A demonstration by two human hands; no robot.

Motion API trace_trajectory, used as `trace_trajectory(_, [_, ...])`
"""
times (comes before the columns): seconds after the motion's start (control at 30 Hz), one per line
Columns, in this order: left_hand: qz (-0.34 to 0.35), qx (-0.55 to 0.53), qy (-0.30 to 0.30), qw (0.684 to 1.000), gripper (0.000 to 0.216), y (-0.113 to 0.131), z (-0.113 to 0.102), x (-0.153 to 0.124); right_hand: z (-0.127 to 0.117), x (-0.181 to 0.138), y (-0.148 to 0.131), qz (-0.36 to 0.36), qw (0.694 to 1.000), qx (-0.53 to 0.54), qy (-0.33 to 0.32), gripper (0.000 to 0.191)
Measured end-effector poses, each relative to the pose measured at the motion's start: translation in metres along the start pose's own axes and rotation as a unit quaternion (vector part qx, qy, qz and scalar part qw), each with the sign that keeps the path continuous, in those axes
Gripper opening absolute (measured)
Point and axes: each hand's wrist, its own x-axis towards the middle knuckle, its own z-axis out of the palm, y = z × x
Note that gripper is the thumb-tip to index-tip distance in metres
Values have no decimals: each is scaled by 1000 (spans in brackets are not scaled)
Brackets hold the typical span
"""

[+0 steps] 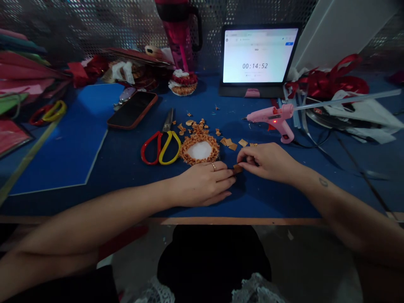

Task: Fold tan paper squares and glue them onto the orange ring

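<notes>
A small orange-brown paper square sits between my two hands, low over the blue table. My right hand pinches its right side between thumb and fingers. On the left edge, the fingertips of my left hand close on the same square. Just beyond my left hand lies a round piece with a ruffled orange-brown border around a white centre. Scrunched bits of the paper are scattered behind it. Several flat paper squares lie to its right.
A pink glue gun with a lit red light and long glue stick stands right of the squares. Red-and-yellow-handled scissors, a phone and blue sheet lie left. Behind stand a tablet and pink tumbler.
</notes>
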Motion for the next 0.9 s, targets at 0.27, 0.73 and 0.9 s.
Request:
trace_trajectory(0.27, [5,-8,-10,1000,35,0,-1,0,-48,-16,40,-2,976,125,-177,29])
trace_trajectory(0.73, [5,-10,-51,999,48,0,-4,1,-51,-20,98,177,982,20,62,57])
trace_trajectory(0.9, [7,-11,-51,999,47,-1,-3,1,-23,-2,94,249,965,26,77,52])
